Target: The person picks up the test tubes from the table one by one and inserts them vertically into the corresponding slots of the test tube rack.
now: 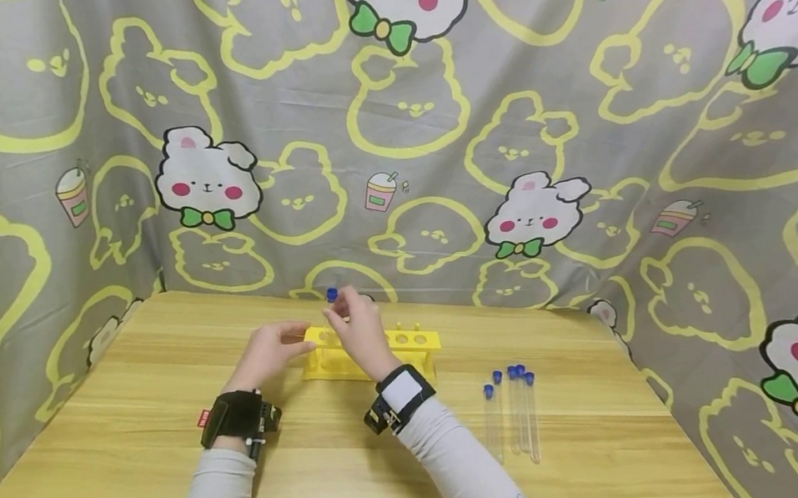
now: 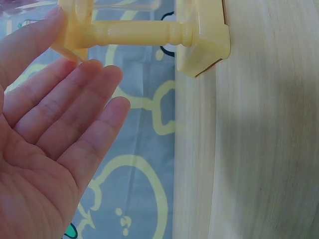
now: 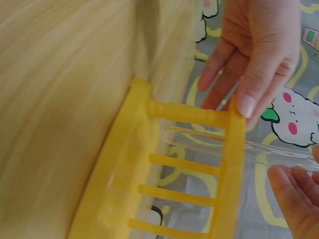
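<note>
A yellow test tube rack [image 1: 399, 341] stands on the wooden table [image 1: 131, 452] near its back edge. My right hand [image 1: 341, 314] pinches a clear test tube with a blue cap [image 1: 332, 295] upright over the rack's left end. In the right wrist view the tube [image 3: 209, 140] passes through a hole in the rack's top plate [image 3: 232, 164], with my right hand [image 3: 294, 191] holding its upper part. My left hand [image 1: 301, 339] rests against the rack's left end with straight fingers. Its thumb [image 3: 247, 104] presses on the top plate. The left wrist view shows the flat palm [image 2: 60, 124] beside the rack [image 2: 149, 32].
Several more clear tubes with blue caps [image 1: 514, 410] lie side by side on the table, right of my right forearm. A grey cartoon-print cloth [image 1: 426, 111] hangs behind and on both sides of the table. The table's right edge is close to the loose tubes.
</note>
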{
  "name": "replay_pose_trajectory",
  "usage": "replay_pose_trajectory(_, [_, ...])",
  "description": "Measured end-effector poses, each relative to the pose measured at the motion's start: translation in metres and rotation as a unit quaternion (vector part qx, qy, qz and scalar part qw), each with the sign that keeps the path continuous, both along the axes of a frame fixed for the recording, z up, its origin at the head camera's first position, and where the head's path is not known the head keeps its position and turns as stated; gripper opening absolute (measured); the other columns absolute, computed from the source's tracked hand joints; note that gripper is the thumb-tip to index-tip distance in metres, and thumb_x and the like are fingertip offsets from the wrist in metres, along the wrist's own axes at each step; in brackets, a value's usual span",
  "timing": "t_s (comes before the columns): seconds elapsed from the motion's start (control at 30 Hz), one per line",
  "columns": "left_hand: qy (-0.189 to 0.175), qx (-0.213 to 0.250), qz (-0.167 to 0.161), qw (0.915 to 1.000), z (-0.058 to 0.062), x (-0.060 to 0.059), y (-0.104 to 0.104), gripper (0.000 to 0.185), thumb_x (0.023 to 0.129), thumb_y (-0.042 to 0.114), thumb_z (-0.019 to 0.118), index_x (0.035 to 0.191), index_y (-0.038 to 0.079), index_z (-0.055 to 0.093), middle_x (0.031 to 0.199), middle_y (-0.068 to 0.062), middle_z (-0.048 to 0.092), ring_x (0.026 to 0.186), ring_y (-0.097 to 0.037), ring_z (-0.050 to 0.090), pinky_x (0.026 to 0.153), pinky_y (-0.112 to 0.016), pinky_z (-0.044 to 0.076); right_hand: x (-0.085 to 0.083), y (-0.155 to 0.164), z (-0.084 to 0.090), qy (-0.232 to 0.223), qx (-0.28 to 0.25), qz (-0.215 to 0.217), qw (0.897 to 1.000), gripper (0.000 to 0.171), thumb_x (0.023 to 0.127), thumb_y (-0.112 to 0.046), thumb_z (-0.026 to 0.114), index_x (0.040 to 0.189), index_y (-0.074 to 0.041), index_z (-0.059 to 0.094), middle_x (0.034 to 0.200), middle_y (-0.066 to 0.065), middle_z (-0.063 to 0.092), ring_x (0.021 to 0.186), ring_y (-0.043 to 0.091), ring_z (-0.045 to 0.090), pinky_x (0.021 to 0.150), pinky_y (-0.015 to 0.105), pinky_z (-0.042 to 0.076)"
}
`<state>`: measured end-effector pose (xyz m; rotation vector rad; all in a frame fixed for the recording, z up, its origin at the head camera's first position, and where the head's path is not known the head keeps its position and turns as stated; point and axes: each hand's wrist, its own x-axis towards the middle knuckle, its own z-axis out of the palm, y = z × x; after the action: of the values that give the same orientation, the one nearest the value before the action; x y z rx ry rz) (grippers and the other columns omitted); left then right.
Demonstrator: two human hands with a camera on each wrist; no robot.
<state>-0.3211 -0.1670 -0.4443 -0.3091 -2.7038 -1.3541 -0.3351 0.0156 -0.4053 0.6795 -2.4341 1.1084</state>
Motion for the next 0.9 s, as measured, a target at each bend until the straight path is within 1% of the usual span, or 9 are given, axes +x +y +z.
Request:
replay_pose_trajectory(0.13, [-0.006, 0.004, 0.0, 1.0, 0.001, 0.001, 0.001, 0.049, 0.089, 0.025, 0.07, 0.13, 0.0, 0.059, 0.13, -0.022, 0.062, 0.112, -0.036, 0.065, 0.099, -0.049, 0.051, -0.001, -0.002, -0.007, 0.01, 0.017, 0.0, 1.0, 0.013, 0.094, -0.017, 0.065, 0.096, -0.007, 0.057, 0.087, 0.007, 0.07, 0.081, 0.017, 0.07, 0.066, 0.017, 0.056])
replay_pose_trajectory(0.27, [-0.009, 0.004, 0.002, 0.9999, 0.002, 0.002, 0.001, 0.05, 0.089, 0.026, 0.07, 0.131, 0.001, 0.058, 0.131, -0.021, 0.062, 0.113, -0.035, 0.065, 0.1, -0.049, 0.051, -0.002, -0.003, -0.012, 0.001, 0.03, -0.007, 1.0, 0.014, 0.094, -0.018, 0.065, 0.098, -0.007, 0.057, 0.088, 0.006, 0.071, 0.081, 0.016, 0.07, 0.065, 0.016, 0.055])
replay_pose_trajectory(0.43, [-0.01, 0.0, 0.003, 0.9999, -0.001, 0.001, 0.0, 0.051, 0.089, 0.027, 0.07, 0.131, 0.001, 0.058, 0.131, -0.02, 0.062, 0.113, -0.035, 0.065, 0.099, -0.048, 0.052, -0.003, -0.004, -0.014, -0.007, 0.024, -0.01, 1.0, 0.016, 0.094, -0.016, 0.065, 0.102, -0.005, 0.057, 0.089, 0.008, 0.071, 0.082, 0.017, 0.071, 0.066, 0.017, 0.056])
replay_pose_trajectory(0.63, [-0.004, 0.004, -0.001, 1.0, 0.0, 0.001, -0.001, 0.05, 0.089, 0.024, 0.071, 0.131, 0.0, 0.058, 0.131, -0.022, 0.062, 0.113, -0.036, 0.065, 0.098, -0.048, 0.052, -0.006, -0.007, -0.017, -0.021, 0.025, -0.018, 0.999, 0.019, 0.093, -0.015, 0.066, 0.106, -0.004, 0.058, 0.091, 0.008, 0.072, 0.083, 0.018, 0.071, 0.069, 0.018, 0.057])
replay_pose_trajectory(0.9, [-0.008, 0.01, -0.003, 0.9999, 0.001, 0.001, 0.001, 0.05, 0.09, 0.024, 0.07, 0.13, -0.001, 0.058, 0.13, -0.022, 0.062, 0.113, -0.036, 0.065, 0.098, -0.048, 0.052, -0.007, -0.012, -0.018, -0.027, 0.023, -0.015, 0.999, 0.019, 0.093, -0.015, 0.066, 0.107, -0.003, 0.061, 0.089, 0.009, 0.072, 0.082, 0.017, 0.07, 0.067, 0.019, 0.057])
